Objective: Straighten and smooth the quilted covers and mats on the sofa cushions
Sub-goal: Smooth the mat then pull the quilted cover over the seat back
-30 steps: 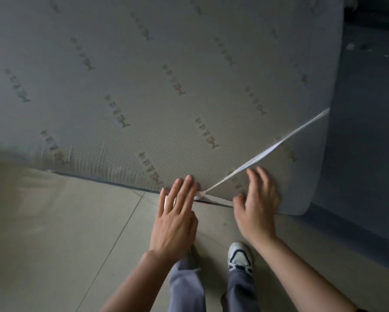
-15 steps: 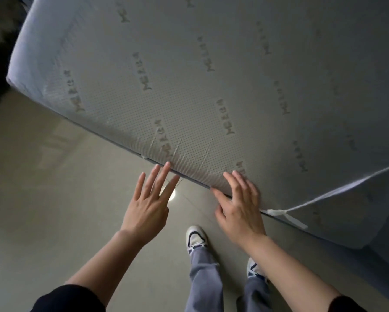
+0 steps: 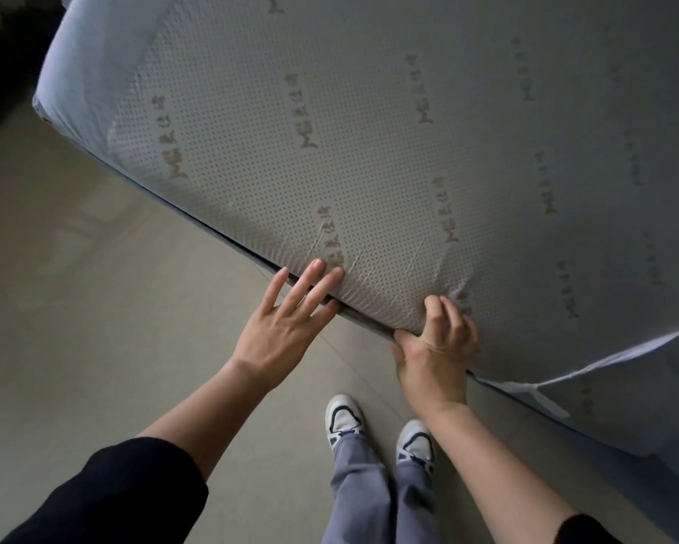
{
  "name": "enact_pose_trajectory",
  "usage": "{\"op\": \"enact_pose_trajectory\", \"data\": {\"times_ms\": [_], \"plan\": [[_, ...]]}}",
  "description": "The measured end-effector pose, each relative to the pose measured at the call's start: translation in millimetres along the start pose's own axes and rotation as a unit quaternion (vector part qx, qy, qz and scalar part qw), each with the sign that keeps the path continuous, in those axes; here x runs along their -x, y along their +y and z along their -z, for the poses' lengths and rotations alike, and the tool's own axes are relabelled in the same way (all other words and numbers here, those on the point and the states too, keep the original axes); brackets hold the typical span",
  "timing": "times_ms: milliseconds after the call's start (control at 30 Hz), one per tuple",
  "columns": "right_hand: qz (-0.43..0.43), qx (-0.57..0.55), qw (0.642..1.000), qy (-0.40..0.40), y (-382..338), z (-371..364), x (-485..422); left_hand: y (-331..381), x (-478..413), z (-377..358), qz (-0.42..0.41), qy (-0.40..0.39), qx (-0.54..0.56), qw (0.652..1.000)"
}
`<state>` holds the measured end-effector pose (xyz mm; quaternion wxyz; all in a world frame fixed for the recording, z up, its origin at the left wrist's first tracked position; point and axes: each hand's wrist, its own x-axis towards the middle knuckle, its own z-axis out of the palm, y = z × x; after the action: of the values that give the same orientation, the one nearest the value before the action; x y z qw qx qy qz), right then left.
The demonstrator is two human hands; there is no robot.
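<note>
Dotted mat (image 3: 369,151) spread over a sofa cushion, viewed from above. My right hand (image 3: 436,347) pinches the near hem, with the fingers curled on top and the thumb beneath. My left hand (image 3: 286,331), fingers straight and spread, rests its tips on the hem just left of that grip. Creases fan away beyond the grip. The sheet appears light, limp and non-slip, so it is best taken at the hem. Its long edge runs from far left of the grip to near right, past a white tie (image 3: 542,390).
</note>
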<state>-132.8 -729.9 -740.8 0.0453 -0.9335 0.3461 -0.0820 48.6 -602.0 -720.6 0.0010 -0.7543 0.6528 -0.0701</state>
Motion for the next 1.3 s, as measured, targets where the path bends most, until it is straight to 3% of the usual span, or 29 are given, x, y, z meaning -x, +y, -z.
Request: {"op": "enact_pose_trajectory", "data": {"times_ms": [167, 333, 533, 767, 1033, 1167, 1300], "plan": [[0.001, -0.038, 0.999, 0.000, 4.7, 18.1, -2.9, -3.3, -33.6, 25.1, -0.038, 0.054, 0.021, 0.998], [0.002, -0.056, 0.998, -0.034, 20.2, 56.4, -5.1, 10.9, -48.3, 59.7, -0.060, 0.021, 0.072, 0.995], [0.013, -0.078, 0.995, -0.061, 66.2, 170.6, -5.8, 46.8, -91.6, 173.9, -0.102, 0.008, 0.085, 0.991], [-0.016, -0.192, 0.975, -0.112, 100.0, 326.6, -6.9, 72.4, -131.5, 326.1, -0.148, -0.019, 0.033, 0.988], [0.000, -0.204, 0.959, -0.198, 128.0, 512.3, -49.6, 78.0, -198.5, 470.4, -0.172, 0.042, 0.060, 0.982], [-0.018, -0.205, 0.967, -0.152, 166.3, 553.5, -98.4, 83.4, -257.8, 504.1, -0.110, 0.062, 0.068, 0.990], [-0.057, -0.218, 0.969, -0.105, 207.3, 566.4, -148.4, 98.7, -306.2, 498.8, -0.018, 0.177, 0.102, 0.979]]}}
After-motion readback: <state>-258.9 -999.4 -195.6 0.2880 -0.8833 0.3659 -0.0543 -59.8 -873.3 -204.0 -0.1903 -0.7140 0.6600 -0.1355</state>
